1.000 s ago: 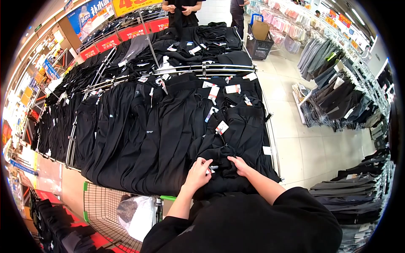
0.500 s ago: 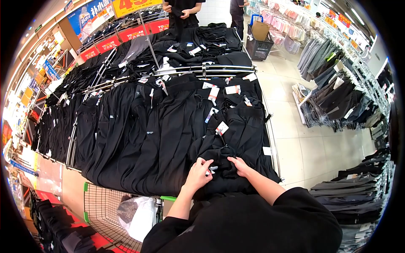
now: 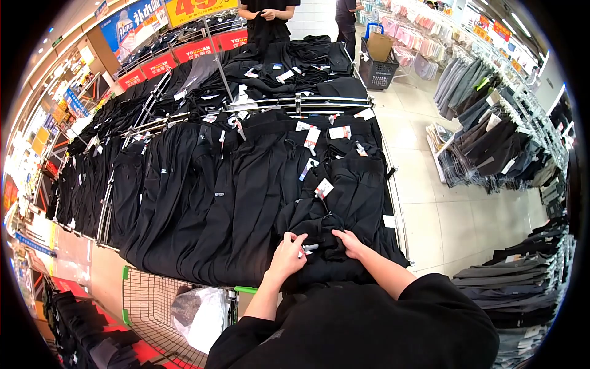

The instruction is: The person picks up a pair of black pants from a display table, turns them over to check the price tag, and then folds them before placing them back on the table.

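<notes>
My left hand [image 3: 287,254] is closed at the near edge of the display, fingers pinched on black trousers [image 3: 314,215]. A small white tag or clip [image 3: 311,248] shows beside its fingertips. On the other side of the bunched cloth, my right hand [image 3: 348,243] grips the same trousers with thumb and fingers. The garment lies gathered on top of other black trousers [image 3: 215,227] spread side by side. A white and red price tag [image 3: 323,189] hangs from the cloth just beyond my hands. Folds hide some of my fingertips.
A metal rail [image 3: 295,103] divides the display from further piles of black clothes. Below left stands a wire shopping cart [image 3: 153,301] with a white plastic bag [image 3: 206,320]. Another person [image 3: 270,18] handles dark cloth at the far side. Clothes racks [image 3: 491,135] line the right aisle.
My hands stay nearly in place, with slight finger movement at the left. Across the display, the other person's hands have drawn together over the dark cloth.
</notes>
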